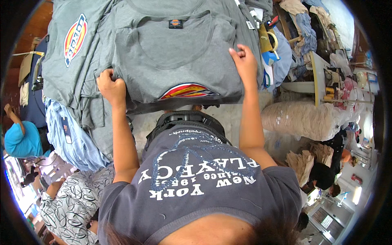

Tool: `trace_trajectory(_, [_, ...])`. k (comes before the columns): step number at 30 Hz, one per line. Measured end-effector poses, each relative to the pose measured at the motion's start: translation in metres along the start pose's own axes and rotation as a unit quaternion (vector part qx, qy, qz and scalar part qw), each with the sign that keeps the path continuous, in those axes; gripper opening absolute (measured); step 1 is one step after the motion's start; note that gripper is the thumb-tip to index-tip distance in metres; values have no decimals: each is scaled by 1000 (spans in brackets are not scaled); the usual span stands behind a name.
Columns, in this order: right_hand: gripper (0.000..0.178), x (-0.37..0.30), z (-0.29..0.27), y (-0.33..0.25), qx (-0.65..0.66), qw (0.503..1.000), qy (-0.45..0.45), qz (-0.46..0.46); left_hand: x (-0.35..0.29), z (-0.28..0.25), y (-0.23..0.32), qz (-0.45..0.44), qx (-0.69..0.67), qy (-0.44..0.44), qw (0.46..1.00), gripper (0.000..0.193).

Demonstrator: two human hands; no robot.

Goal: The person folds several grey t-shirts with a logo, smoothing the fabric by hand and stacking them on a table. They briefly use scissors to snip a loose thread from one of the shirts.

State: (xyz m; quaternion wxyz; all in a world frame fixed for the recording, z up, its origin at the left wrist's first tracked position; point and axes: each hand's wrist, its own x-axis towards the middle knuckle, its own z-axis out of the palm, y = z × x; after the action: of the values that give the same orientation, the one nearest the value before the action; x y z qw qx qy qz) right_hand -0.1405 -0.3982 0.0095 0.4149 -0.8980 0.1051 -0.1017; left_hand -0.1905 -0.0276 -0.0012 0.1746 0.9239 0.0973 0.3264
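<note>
A grey T-shirt (179, 73) lies spread in front of me, its wide round neckline facing away and a small dark label (175, 23) inside the neck. Its red, yellow and white print (188, 91) sits at the near edge, partly folded over. My left hand (112, 87) is closed on the fabric at the shirt's left side, fingertips hidden in the cloth. At the right side my right hand (246, 63) rests by the shirt's edge, fingers loosely curled and thumb apart, with no cloth visibly pinched. Another grey shirt (87, 24) with an oval print lies to the left.
Light blue garments (69, 130) with a dark tag hang at the left. On the right are a tape roll (272, 42), a blue-and-white object (269, 57) and a large plastic-wrapped bundle (302, 120). People sit nearby, one in a blue top (24, 139), another in a patterned top (75, 208).
</note>
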Motion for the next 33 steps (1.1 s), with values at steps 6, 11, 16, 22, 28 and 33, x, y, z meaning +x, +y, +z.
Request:
trace_trajectory(6, [59, 62, 12, 8, -84, 996, -35, 1, 39, -6, 37, -3, 45, -10, 999, 22])
trace_trajectory(11, [48, 79, 12, -23, -131, 989, -70, -18, 86, 39, 12, -7, 3, -147, 989, 38])
trace_trajectory(16, [45, 99, 25, 8, -67, 996, -63, 3, 92, 28, 26, -313, -635, -306, 637, 28])
trace_trajectory(22, [40, 94, 37, -3, -74, 995, -64, 26, 52, 15, 48, -402, -781, -356, 319, 27])
trace_trajectory(28, [35, 45, -9, -9, 639, 735, -206, 98, 46, -35, 24, -353, -836, -317, 275, 31])
trace_trajectory(33, [48, -89, -30, -5, 623, 653, -277, 328, -6, -70, 11, -393, -779, -405, 273, 43])
